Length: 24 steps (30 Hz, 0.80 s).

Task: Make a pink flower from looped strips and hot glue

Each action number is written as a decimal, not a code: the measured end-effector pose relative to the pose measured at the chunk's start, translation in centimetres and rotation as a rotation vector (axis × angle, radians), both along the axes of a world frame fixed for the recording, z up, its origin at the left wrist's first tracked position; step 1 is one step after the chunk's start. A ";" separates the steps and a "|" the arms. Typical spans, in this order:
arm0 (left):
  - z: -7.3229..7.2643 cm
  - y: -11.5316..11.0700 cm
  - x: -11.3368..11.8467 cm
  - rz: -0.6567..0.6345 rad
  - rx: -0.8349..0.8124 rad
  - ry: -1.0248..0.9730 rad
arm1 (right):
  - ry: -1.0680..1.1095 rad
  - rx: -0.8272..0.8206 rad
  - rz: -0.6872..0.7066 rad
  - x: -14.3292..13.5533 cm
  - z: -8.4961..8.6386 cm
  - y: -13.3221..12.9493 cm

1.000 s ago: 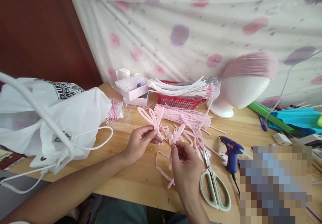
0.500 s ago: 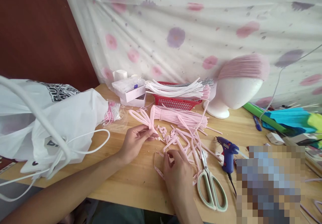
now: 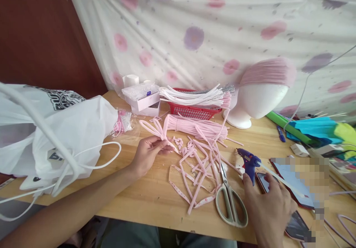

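Note:
My left hand [image 3: 148,153] pinches the gathered base of a pink pipe cleaner shape [image 3: 157,130], whose long loops stand up and fan out to the left. Its tail points down to the right, past my fingertips. Over on the right, my right hand [image 3: 268,209] is spread around the lower end of a blue glue gun [image 3: 249,162], thumb and forefinger apart; whether they touch the handle I cannot tell. A glue stick [image 3: 280,179] pokes out of the gun's back. Scissors [image 3: 231,203] with pale green handles lie left of that hand.
Loose pink pipe cleaners [image 3: 194,172] and a tape measure [image 3: 179,191] cover the middle. Behind are a pink bundle [image 3: 194,127], a red basket [image 3: 191,111] and a white foam head [image 3: 261,101]. Phones [image 3: 289,173] lie right; a white bag [image 3: 83,129] and cable [image 3: 118,149] left.
My right hand has left the pink pipe cleaners and moved right to the glue gun. A pipe cleaner now lies where it was. My left hand keeps its hold, almost in place.

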<state>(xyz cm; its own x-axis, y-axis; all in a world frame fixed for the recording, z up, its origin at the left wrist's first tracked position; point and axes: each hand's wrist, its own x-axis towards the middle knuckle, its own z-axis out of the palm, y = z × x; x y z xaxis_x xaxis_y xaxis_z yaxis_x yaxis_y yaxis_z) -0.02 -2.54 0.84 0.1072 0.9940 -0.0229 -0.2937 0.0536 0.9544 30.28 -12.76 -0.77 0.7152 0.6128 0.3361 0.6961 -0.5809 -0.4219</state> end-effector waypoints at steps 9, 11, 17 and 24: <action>0.4 0.3 -0.4 0.037 0.122 0.124 | 0.062 -0.243 0.010 0.7 1.8 2.3; 0.0 0.5 -0.6 0.059 0.172 0.152 | 0.040 -0.292 0.000 0.8 1.8 2.8; -0.7 0.8 -0.8 0.048 0.217 0.192 | 0.031 -0.374 -0.066 0.9 1.8 4.0; -0.2 0.7 -0.5 0.059 0.206 0.172 | -0.022 -0.052 -0.046 0.7 2.5 3.0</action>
<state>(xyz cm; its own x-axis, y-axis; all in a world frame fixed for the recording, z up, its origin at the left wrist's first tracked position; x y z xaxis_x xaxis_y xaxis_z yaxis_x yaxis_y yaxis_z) -0.55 -1.84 0.62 0.0607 0.9841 0.1672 -0.1228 -0.1588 0.9796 30.98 -9.76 1.74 0.7358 0.5964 0.3209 0.6769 -0.6333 -0.3750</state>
